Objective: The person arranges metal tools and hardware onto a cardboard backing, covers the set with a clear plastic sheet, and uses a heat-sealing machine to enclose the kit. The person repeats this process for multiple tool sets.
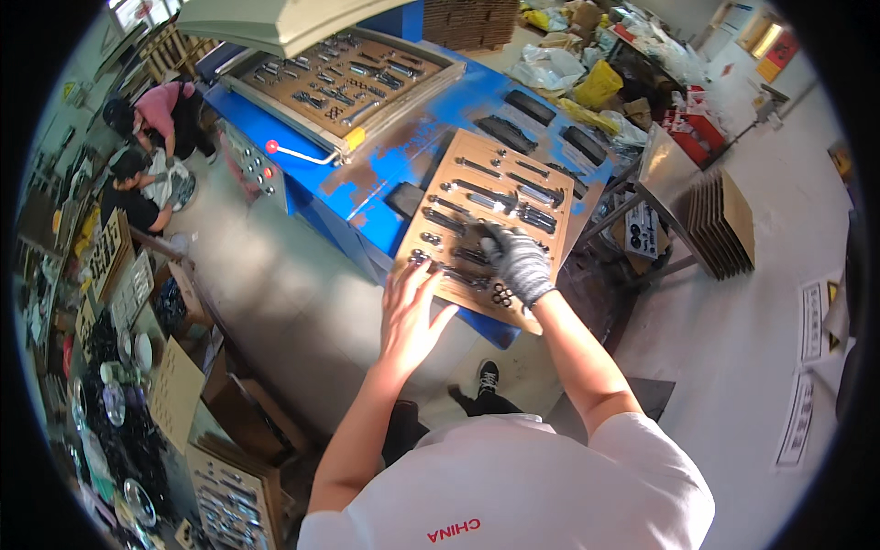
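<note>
Blue bench (362,197) at twelve; board (458,298) probably stiff, hold rims; left hand (410,316) at seven, fingers spread; gloved right hand (519,263), grip unclear.

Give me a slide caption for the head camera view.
A gloved right hand and bare left hand at a brown board of metal parts on a blue worktop.

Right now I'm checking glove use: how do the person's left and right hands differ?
The left hand is bare; the right hand wears a striped grey glove.
The left hand spreads its fingers at the board's near-left edge; the right hand reaches farther in, over the parts.
Both are at the same board.
</note>
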A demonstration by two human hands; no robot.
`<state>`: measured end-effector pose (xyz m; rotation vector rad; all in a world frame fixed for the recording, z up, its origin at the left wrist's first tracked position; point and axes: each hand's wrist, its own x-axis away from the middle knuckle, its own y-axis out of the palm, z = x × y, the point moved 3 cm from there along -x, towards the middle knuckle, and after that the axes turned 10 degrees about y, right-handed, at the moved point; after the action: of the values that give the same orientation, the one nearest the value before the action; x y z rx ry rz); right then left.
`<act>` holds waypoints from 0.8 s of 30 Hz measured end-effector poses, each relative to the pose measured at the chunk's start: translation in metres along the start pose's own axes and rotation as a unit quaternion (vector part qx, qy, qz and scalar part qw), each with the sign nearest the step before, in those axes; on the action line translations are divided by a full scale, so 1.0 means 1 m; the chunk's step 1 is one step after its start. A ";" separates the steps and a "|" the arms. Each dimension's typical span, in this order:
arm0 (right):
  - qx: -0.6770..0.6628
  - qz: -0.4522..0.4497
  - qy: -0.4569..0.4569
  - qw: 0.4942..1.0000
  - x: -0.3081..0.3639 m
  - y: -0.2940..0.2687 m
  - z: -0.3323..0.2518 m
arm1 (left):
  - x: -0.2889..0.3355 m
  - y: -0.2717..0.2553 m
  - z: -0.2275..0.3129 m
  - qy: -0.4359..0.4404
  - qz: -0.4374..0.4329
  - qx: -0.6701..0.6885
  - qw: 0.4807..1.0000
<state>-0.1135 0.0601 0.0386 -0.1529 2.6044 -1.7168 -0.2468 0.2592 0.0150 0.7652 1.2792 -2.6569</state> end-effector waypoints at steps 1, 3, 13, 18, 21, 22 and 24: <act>-0.027 -0.008 -0.039 0.999 -0.006 0.003 -0.001 | -0.020 0.020 0.010 0.034 -0.031 -0.064 0.997; -0.054 -0.037 -0.073 0.995 -0.012 0.011 0.008 | -0.040 0.052 0.013 -0.046 -0.110 -0.078 0.990; -0.240 -0.077 -0.079 0.964 0.033 -0.046 0.115 | -0.019 0.073 0.072 -0.126 0.045 -0.012 0.991; -0.095 -0.112 -0.178 0.973 0.100 -0.042 0.070 | 0.022 0.067 0.016 -0.304 0.168 0.216 0.913; -0.002 -0.110 -0.137 0.985 0.103 -0.006 0.032 | 0.038 0.081 -0.007 -0.327 0.216 0.342 0.854; -0.005 -0.092 -0.142 0.986 0.104 0.000 0.026 | 0.039 0.085 -0.012 -0.331 0.216 0.347 0.850; 0.046 -0.125 -0.111 0.985 0.109 0.013 0.027 | 0.040 0.089 -0.015 -0.331 0.223 0.358 0.844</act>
<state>-0.2208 0.0300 0.0205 -0.6551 2.4250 -1.7687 -0.2501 0.2187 -0.0747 0.0900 -0.0800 -2.5651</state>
